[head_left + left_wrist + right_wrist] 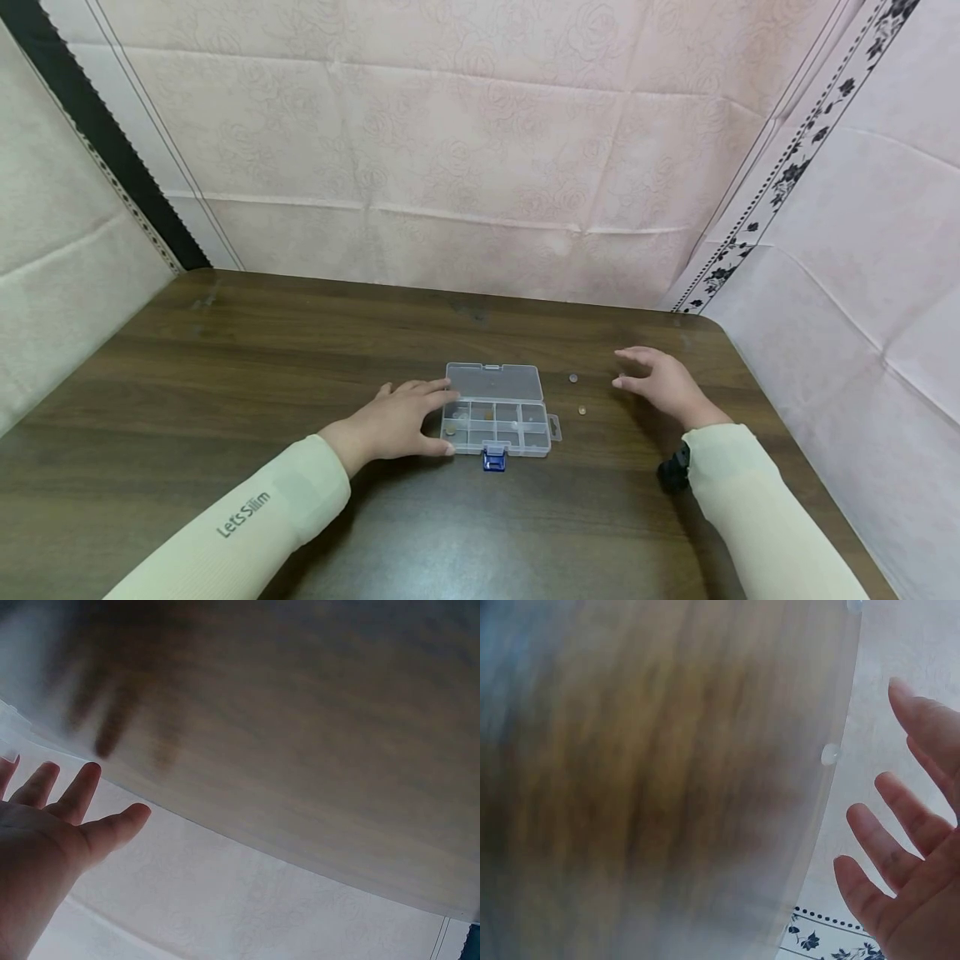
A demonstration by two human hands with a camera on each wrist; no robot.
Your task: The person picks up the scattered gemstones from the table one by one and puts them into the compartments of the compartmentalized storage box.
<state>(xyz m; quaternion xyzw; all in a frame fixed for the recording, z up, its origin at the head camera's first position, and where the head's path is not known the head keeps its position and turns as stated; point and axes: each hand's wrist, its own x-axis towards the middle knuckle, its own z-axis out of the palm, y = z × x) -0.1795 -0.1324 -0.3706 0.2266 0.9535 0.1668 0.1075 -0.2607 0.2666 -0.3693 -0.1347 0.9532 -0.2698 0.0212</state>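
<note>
A clear plastic compartment box (495,427) lies on the table with its lid (495,382) folded back and a blue latch (494,460) at its front. Several compartments contain small pieces, too small to make out. My left hand (397,421) rests at the box's left side, fingertips at the lid hinge and thumb by the front corner. To the right of the box sit two small round clear beads, a farther bead (573,378) and a nearer bead (582,410). My right hand (660,383) hovers right of them, thumb and fingers apart, with nothing between them.
The brown wooden table (300,350) has a rounded far edge. Patterned pale cloth (480,150) hangs behind it and on both sides. A clear hanging tab (555,427) sticks out from the box's right side. The right wrist carries a black strapped device (673,468).
</note>
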